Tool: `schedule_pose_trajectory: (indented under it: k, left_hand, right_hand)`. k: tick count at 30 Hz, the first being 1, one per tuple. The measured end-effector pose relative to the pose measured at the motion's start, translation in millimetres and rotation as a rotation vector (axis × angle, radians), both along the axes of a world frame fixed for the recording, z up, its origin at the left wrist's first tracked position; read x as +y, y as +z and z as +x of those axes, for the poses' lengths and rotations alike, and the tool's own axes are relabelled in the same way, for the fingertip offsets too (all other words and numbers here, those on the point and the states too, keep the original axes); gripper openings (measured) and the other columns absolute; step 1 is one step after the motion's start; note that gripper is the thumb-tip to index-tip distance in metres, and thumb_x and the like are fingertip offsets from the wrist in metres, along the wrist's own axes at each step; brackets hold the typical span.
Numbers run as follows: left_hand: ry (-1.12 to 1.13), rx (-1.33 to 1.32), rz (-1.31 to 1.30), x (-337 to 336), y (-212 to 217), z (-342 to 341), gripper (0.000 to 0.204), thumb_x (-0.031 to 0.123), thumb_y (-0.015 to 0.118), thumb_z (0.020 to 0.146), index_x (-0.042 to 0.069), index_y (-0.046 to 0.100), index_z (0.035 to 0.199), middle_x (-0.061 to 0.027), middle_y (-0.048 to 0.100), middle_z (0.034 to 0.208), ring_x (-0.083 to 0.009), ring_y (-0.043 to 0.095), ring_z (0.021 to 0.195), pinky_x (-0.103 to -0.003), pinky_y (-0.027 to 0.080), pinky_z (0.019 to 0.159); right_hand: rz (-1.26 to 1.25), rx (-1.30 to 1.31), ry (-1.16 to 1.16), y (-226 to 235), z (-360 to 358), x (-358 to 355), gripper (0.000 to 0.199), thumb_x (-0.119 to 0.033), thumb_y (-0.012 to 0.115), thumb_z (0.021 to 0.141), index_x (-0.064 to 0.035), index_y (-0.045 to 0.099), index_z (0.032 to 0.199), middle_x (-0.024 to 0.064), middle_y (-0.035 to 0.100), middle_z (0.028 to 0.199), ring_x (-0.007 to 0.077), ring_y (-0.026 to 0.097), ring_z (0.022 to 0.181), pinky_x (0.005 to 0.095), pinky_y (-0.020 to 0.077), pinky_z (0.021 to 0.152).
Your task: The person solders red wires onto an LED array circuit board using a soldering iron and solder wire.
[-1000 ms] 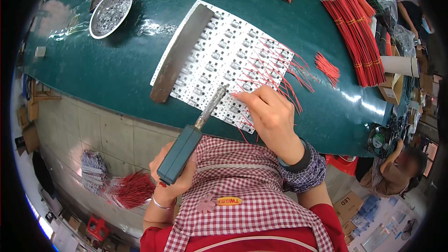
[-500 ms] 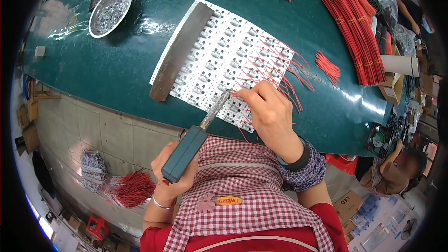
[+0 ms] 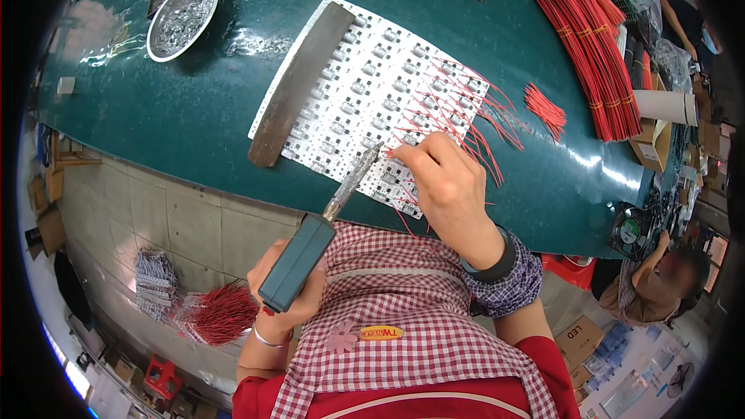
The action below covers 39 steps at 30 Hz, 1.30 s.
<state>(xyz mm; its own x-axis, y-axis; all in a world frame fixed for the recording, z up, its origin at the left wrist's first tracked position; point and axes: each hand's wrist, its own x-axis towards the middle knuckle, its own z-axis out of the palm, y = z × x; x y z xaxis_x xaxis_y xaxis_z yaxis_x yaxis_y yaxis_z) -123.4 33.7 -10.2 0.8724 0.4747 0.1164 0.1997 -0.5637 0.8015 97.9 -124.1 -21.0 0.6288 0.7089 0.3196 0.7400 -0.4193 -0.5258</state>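
My left hand point(image 3: 310, 296) is wrapped round the green handle of a soldering iron point(image 3: 295, 264). Its long metal tip slants up and rightward to a white circuit board point(image 3: 365, 66), ending close to my right fingertips. My right hand point(image 3: 450, 186) is closed in a pinch on a red wire at the board's near part; how many strands it holds is hidden by the fingers. Several thin red wires point(image 3: 489, 147) fan out from the board's right side. Along its left side lies a dark flat bar point(image 3: 303, 85).
A metal bowl point(image 3: 154, 40) of silvery bits stands at the far left of the green table point(image 3: 186, 109). Red wire bundles point(image 3: 594, 70) lie at the right, with a smaller bundle point(image 3: 545, 112) nearer the board. A person point(image 3: 652, 287) sits at the right.
The soldering iron and my left hand have shifted slightly left, and the iron's tip has moved a little away from my right fingertips. My right hand stays almost in place.
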Motion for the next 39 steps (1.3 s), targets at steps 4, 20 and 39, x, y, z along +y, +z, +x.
schedule_pose_trajectory:
  k: [4, 20, 39]
  left_hand:
    - [0.024, 0.023, -0.056, -1, -3, -6, 0.021, -0.001, 0.079, 0.075, -0.002, 0.075, 0.096, -0.0170, 0.073, 0.096, -0.0288, 0.072, 0.071, -0.033, 0.057, 0.063]
    - [-0.019, -0.009, -0.039, -1, 6, 14, 0.018, -0.006, 0.074, 0.071, -0.004, 0.072, 0.089, -0.0139, 0.069, 0.087, -0.0271, 0.069, 0.067, -0.033, 0.055, 0.061]
    - [0.013, 0.012, -0.043, -2, -9, -7, 0.023, 0.001, 0.081, 0.078, -0.002, 0.076, 0.100, -0.0179, 0.075, 0.101, -0.0297, 0.074, 0.077, -0.034, 0.059, 0.068]
  right_hand:
    - [-0.006, -0.007, -0.001, 0, 0, 0, 0.025, 0.007, 0.073, 0.079, -0.0063, 0.075, 0.100, 0.0074, 0.055, 0.079, 0.0248, 0.061, 0.069, 0.0385, 0.0487, 0.058]
    - [-0.012, -0.056, 0.000, 1, -3, 1, 0.025, 0.005, 0.072, 0.080, -0.0071, 0.073, 0.102, 0.0068, 0.054, 0.081, 0.0239, 0.061, 0.070, 0.0383, 0.0484, 0.058]
    - [-0.058, -0.043, -0.008, 9, -6, -8, 0.023, 0.000, 0.067, 0.079, -0.0050, 0.071, 0.101, 0.0062, 0.057, 0.087, 0.0231, 0.063, 0.080, 0.0362, 0.0517, 0.063]
